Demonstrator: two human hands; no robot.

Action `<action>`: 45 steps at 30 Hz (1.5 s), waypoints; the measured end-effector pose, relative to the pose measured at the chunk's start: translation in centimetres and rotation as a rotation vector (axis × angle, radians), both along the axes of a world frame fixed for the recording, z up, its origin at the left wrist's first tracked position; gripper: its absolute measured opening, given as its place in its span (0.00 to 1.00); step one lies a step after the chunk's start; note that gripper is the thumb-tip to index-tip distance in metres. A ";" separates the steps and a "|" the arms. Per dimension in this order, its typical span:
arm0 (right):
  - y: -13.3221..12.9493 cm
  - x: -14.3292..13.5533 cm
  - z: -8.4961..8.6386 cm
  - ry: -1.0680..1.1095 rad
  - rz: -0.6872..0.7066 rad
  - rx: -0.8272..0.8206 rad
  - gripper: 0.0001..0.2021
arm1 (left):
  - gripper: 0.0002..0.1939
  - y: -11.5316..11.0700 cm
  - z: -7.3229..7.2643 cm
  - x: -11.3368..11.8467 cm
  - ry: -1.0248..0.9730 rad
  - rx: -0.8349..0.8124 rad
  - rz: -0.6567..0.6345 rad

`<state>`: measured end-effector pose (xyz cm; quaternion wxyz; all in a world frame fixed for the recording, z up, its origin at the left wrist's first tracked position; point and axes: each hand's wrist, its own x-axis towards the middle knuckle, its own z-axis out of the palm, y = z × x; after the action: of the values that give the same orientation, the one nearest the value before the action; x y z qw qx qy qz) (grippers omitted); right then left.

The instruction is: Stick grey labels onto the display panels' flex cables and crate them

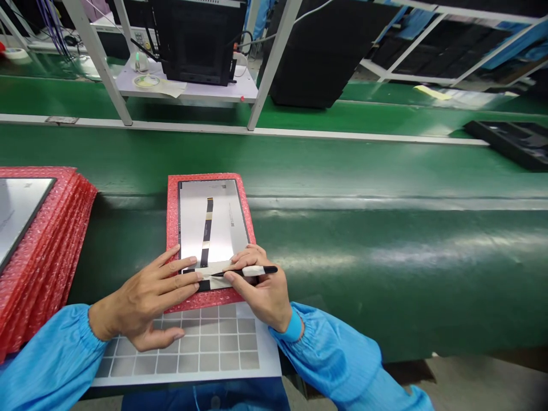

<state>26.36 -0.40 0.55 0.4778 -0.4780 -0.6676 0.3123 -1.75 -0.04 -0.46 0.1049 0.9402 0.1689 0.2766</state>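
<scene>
Panel [229, 242] on pouch [173, 211], 12 o'clock of person | left hand [148, 297]: spread at panel's 7, gripping nothing | right hand [269, 294]: pinched round tool [260, 270], tip at 6 | ribbon [207, 231] lies lengthwise; tape [217, 266] work looks unfinished

Viewing through head camera, I have left hand [143, 299] palm down, fingers [180, 281] spread, thumb [160, 338] out sideways. My right hand [268, 294] curled, thumb and fingers closed in pinch. Blue-sleeved left forearm [53, 354], right forearm [336, 354] angle inward from below.
</scene>
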 end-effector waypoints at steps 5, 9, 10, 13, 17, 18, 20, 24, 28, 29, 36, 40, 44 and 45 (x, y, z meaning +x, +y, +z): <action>0.0 0.0 0.0 -0.021 0.018 0.019 0.08 | 0.33 0.1 0.2 0.3 0.032 0.031 -0.005; 0.0 -0.1 0.0 -0.021 -0.014 0.007 0.08 | 0.33 0.2 0.5 0.4 0.048 0.035 -0.017; 0.0 -0.1 0.0 -0.017 -0.023 -0.001 0.08 | 0.33 0.2 0.6 0.4 0.047 0.035 -0.017; 0.0 -0.1 0.0 -0.001 -0.028 -0.006 0.08 | 0.33 0.3 0.6 0.3 0.041 0.034 -0.020; 0.0 -0.1 0.0 -0.004 0.002 0.021 0.09 | 0.33 0.3 0.4 0.3 0.010 0.027 -0.033; 0.0 -0.1 0.0 -0.011 0.006 0.024 0.09 | 0.33 0.3 0.3 0.2 -0.002 0.021 -0.036; 0.0 -0.1 0.0 -0.018 -0.001 0.022 0.09 | 0.34 0.3 0.1 0.2 -0.031 0.001 -0.039; 0.0 -0.2 0.0 0.005 -0.027 0.011 0.08 | 0.35 0.1 -0.3 0.0 -0.116 -0.079 -0.020; -0.1 -0.1 -0.1 -0.001 -0.006 0.021 0.08 | 0.36 0.1 -0.3 0.1 -0.118 -0.090 -0.015; -0.1 -0.1 -0.1 0.003 -0.013 0.020 0.08 | 0.36 0.0 -0.2 0.2 -0.111 -0.085 -0.016; -0.1 -0.2 -0.3 0.060 -0.063 0.024 0.07 | 0.40 -0.2 0.3 1.0 0.093 -0.035 -0.003; -0.1 -0.2 -0.2 0.060 -0.078 0.015 0.07 | 0.42 -0.3 0.2 1.3 0.197 -0.013 0.032; -0.1 -0.3 -0.3 0.063 -0.085 0.006 0.06 | 0.44 -0.6 0.4 1.7 0.219 -0.010 0.056; -0.1 -0.3 -0.3 0.063 -0.085 0.005 0.06 | 0.44 -0.7 0.5 1.8 0.221 -0.015 0.060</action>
<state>26.06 -0.50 0.30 0.5127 -0.4947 -0.6321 0.3046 0.04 -0.76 0.00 0.0845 0.9586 0.2096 0.1730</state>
